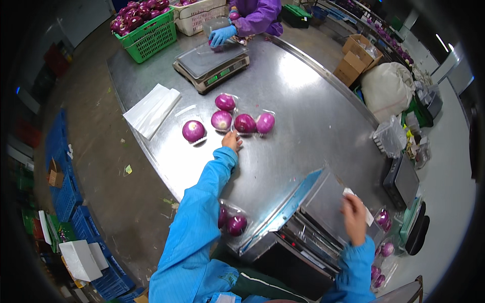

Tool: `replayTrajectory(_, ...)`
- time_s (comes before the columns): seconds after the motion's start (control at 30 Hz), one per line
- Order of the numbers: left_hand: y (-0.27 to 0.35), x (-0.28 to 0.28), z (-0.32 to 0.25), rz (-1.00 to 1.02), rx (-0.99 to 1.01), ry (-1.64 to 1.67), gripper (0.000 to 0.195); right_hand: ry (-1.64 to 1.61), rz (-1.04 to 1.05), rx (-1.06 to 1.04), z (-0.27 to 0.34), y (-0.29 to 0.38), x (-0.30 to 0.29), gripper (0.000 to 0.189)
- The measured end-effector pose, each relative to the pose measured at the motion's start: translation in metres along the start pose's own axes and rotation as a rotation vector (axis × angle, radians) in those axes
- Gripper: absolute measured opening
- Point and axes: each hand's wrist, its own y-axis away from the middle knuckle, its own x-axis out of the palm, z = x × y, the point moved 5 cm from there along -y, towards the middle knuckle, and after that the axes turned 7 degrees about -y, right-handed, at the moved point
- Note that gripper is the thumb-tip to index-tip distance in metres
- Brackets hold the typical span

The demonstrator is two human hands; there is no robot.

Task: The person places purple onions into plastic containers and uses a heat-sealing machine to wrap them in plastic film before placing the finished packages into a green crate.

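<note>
My left hand [232, 141] reaches across the steel table, its fingertips at the near edge of two clear packs of red onions. One pack [222, 113] holds two onions, one behind the other; in the other pack [254, 123] two sit side by side. Whether the fingers grip either pack is unclear. To their left, a red onion [193, 131] sits on a small white-edged tray. My right hand [354, 217], slightly blurred, is over the right side of a film-wrapping machine [322, 197]. A white strip [368, 216] shows behind it; I cannot tell if it is held.
Wrapped onions [237, 225] lie by my left forearm, with more packs [386, 249] at right. White sheets [152, 110] lie at the table's left edge. A digital scale [212, 64] stands ahead, where a blue-gloved co-worker's hand [222, 36] handles an onion. A green crate [149, 39] holds onions.
</note>
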Motion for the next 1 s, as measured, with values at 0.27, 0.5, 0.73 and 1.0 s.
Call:
replayTrajectory(0.27, -0.001, 0.027, 0.008, 0.067, -0.074, 0.191, 0.023, 0.227, 0.357, -0.274, -0.018, -0.181, 0.214, 0.053)
replayTrajectory(0.5, 0.003, 0.021, 0.002, 0.02, -0.088, 0.124, 0.026, 0.469, 0.269, -0.443, -0.062, -0.267, 0.306, 0.074)
replayTrajectory(0.73, 0.083, 0.032, 0.021, 0.409, -0.147, -0.175, 0.031, 0.419, 0.437, -0.28, -0.081, -0.241, 0.29, 0.073)
replayTrajectory(1.0, 0.146, 0.054, -0.079, 0.433, 1.196, -0.986, 0.039, 0.324, 0.649, -0.025, -0.098, -0.187, 0.269, 0.077)
